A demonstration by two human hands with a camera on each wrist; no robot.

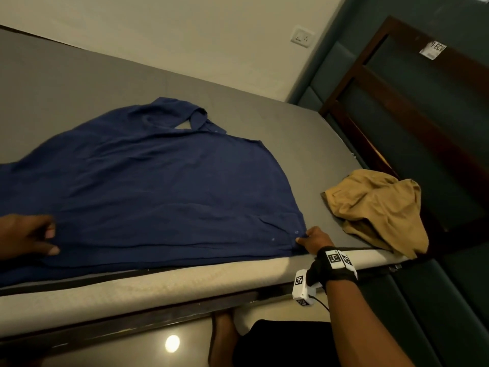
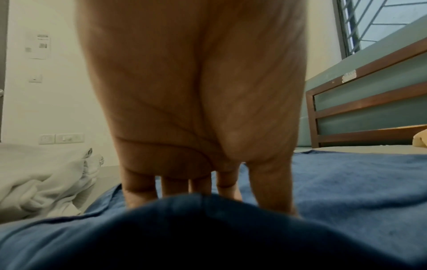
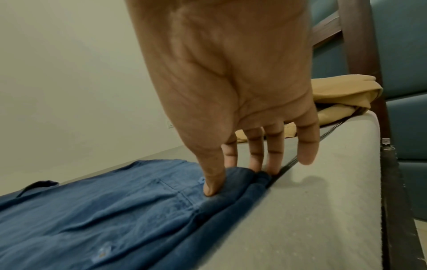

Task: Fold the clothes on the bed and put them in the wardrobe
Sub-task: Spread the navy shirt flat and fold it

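A dark blue shirt (image 1: 158, 186) lies spread flat on the grey mattress (image 1: 304, 123), collar toward the wall. My right hand (image 1: 307, 239) pinches its near right corner at the mattress edge; in the right wrist view the thumb (image 3: 212, 182) presses on top of the bunched hem of the shirt (image 3: 92, 210) and the fingers go behind it. My left hand (image 1: 39, 239) rests on the shirt's left part. In the left wrist view its fingers (image 2: 138, 186) point down fairly straight onto the shirt (image 2: 346, 182), tips hidden by a raised fold. A crumpled tan garment (image 1: 375, 207) lies at the right.
The tan garment overhangs the near right corner of the mattress. A wooden headboard frame (image 1: 397, 115) with teal panels stands to the right. A white crumpled cloth (image 2: 34, 182) lies beyond the shirt on the left. The pale mattress side (image 1: 158, 287) faces me.
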